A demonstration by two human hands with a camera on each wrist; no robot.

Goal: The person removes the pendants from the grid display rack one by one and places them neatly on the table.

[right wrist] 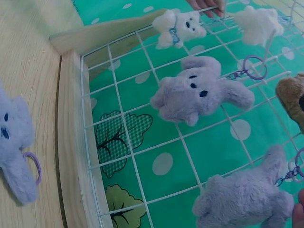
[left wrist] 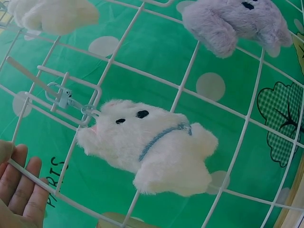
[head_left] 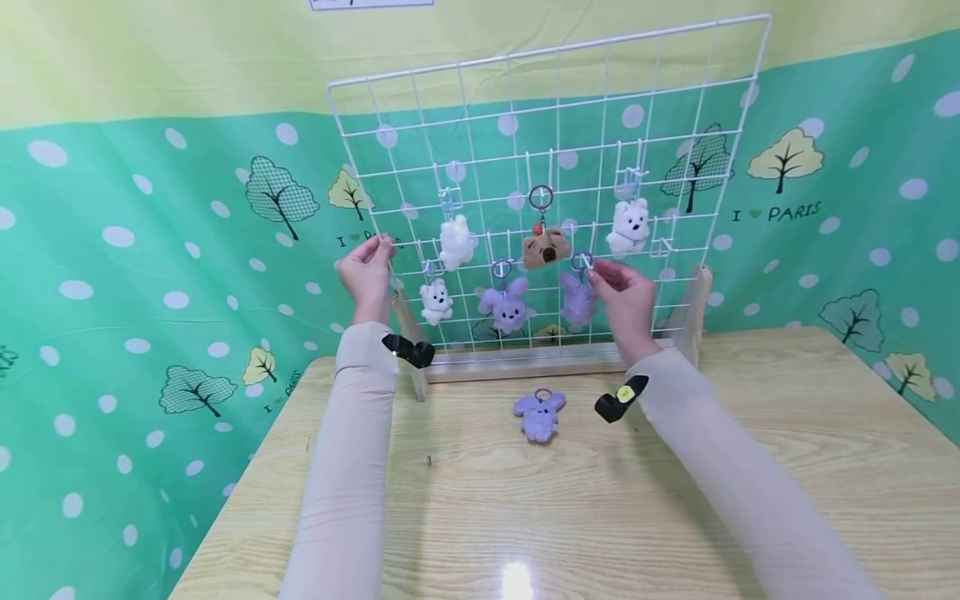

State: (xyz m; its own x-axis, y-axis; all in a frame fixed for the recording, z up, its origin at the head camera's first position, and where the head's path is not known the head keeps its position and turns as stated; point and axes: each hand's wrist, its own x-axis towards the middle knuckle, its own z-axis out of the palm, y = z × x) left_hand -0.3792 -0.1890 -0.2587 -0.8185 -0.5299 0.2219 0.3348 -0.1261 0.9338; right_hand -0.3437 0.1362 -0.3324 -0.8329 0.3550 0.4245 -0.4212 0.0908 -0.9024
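Six plush charms hang on the white wire grid (left wrist: 181, 88), which stands in a wooden base (head_left: 525, 367) on the surface (head_left: 465, 517). Upper row: a white plush (head_left: 456, 242) with no face showing, a brown bear (head_left: 543, 249) and a white bear (head_left: 627, 229). Lower row: a small white dog (head_left: 437, 302), a lilac rabbit (head_left: 510, 310) facing out, and a second rabbit (head_left: 577, 302) with its back to the viewer. The left hand (head_left: 366, 265) grips the grid's side wire, thumb in front and fingers behind. The right hand (head_left: 624, 296) pinches at the purple ring (head_left: 572, 262) of the second rabbit, beside its hook; whether the ring is fully seated cannot be told. The step in hand appears to be hanging, or adjusting, this rabbit. A loose rabbit (head_left: 540, 417) lies face up on the surface before the base, and a bare hook (head_left: 662, 247) projects at the lower right. The next move probably calls for releasing the ring once secure, then lifting the loose rabbit by its own ring to that hook.
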